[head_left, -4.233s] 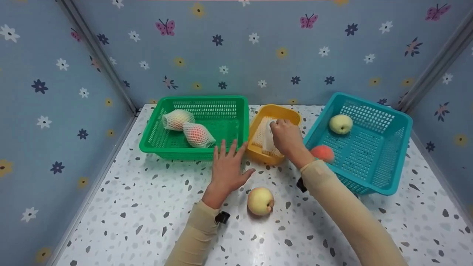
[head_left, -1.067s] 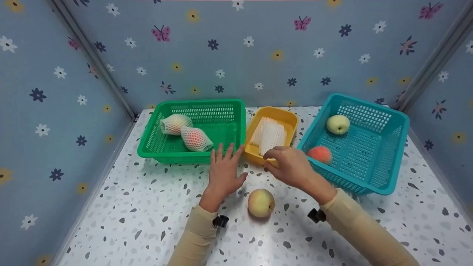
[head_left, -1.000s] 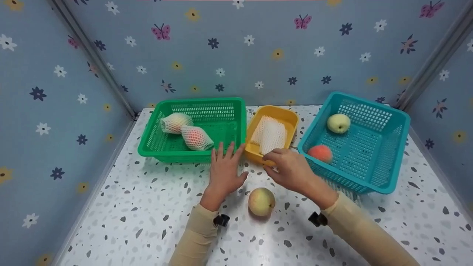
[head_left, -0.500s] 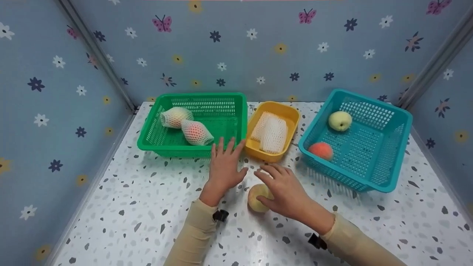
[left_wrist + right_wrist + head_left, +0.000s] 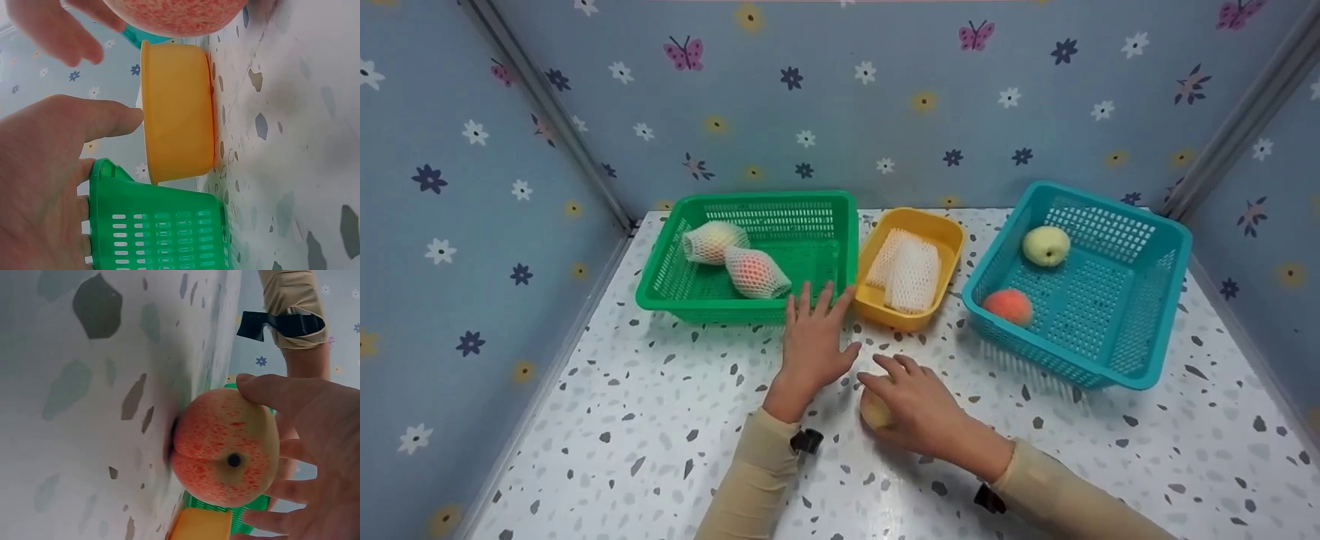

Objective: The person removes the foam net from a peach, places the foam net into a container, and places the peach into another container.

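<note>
My right hand cups over a pale yellow and red peach on the table, its thumb on the near side and its fingers curved round the far side. In the right wrist view the thumb touches the top edge of the peach, its dark stem pit facing the camera. The left hand lies with straight, spread fingers over the front rim of the green basket. Inside that basket are two peaches in white foam nets, one yellowish and one pinkish.
A yellow tray beside the green basket holds folded white foam nets. At the right stands a blue basket with a pale yellow peach and a red-pink peach. Flower-patterned panels enclose the speckled table.
My right hand has left the foam nets in the yellow tray, come back toward me and closed over the loose peach. The left hand has stayed at the green basket's rim.
</note>
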The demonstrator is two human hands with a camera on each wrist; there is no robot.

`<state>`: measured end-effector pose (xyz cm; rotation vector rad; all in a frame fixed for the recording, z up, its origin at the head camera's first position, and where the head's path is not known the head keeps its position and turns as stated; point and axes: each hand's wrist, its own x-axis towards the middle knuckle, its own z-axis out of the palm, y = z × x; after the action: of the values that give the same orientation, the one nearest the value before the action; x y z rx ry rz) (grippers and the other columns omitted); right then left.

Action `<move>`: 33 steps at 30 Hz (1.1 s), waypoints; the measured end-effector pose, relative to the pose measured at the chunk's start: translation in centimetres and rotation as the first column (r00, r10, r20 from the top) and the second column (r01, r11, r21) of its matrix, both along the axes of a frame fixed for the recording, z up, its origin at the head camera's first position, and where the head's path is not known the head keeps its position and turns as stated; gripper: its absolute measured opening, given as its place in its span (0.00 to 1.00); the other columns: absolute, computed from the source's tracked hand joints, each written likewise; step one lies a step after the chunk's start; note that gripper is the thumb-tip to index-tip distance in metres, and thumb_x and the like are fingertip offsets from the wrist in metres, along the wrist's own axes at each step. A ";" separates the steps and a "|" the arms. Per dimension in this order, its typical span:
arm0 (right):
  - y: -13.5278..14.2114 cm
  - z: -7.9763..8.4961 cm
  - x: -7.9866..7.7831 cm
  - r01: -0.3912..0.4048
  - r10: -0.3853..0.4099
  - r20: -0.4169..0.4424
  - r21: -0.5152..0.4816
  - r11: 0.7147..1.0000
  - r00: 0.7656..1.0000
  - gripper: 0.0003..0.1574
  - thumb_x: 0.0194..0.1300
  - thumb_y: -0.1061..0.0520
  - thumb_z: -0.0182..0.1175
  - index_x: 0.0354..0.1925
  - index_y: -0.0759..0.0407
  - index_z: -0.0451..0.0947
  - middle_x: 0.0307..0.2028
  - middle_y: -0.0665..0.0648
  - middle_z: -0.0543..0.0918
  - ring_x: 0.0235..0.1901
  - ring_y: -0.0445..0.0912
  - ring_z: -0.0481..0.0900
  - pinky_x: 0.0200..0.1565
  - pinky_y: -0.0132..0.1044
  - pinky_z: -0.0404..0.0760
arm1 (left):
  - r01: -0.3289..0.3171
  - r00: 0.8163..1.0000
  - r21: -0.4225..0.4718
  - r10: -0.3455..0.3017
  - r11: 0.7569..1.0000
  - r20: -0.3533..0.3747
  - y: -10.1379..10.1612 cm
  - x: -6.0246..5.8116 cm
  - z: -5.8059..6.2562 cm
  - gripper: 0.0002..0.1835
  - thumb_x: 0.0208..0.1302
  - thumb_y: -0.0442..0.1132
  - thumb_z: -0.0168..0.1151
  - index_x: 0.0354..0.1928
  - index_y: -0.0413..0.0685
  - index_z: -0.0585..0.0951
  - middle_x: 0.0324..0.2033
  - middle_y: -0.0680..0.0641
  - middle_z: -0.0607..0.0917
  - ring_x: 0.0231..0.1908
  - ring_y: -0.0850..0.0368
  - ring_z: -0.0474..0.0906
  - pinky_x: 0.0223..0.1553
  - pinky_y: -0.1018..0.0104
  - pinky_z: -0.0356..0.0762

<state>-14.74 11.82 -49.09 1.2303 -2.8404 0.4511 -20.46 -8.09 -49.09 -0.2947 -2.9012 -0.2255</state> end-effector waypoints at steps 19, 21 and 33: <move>1.4 0.7 -0.3 -0.041 0.050 0.105 -0.088 0.995 0.993 0.34 0.51 0.44 0.73 0.57 0.48 0.77 0.55 0.54 0.76 0.49 0.50 0.74 0.35 0.43 0.80 | 0.005 1.000 0.014 -0.005 1.000 -0.001 -0.1 0.0 0.1 0.46 0.56 0.58 0.68 0.75 0.62 0.58 0.71 0.42 0.61 0.72 0.35 0.44 0.67 0.38 0.40; 2.3 1.7 -0.6 -0.034 0.045 0.104 -0.109 0.993 0.994 0.35 0.50 0.45 0.74 0.56 0.46 0.77 0.55 0.54 0.76 0.50 0.49 0.74 0.37 0.43 0.79 | 0.009 1.000 0.020 -0.009 1.000 0.000 -0.2 0.1 0.0 0.47 0.56 0.58 0.68 0.75 0.62 0.58 0.71 0.42 0.61 0.72 0.35 0.44 0.67 0.38 0.39; 11.5 9.5 -4.5 0.139 -0.130 0.050 -0.297 0.945 0.990 0.39 0.47 0.45 0.77 0.56 0.49 0.76 0.53 0.49 0.78 0.50 0.45 0.74 0.43 0.46 0.80 | 0.004 0.999 0.017 -0.005 1.000 0.052 -0.1 -0.2 0.4 0.47 0.56 0.59 0.67 0.75 0.60 0.57 0.72 0.43 0.59 0.71 0.34 0.45 0.67 0.37 0.39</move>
<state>-19.24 23.30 -39.57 0.9758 -2.7208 0.8620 -20.64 -8.14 -48.65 -0.2962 -2.9482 -0.2619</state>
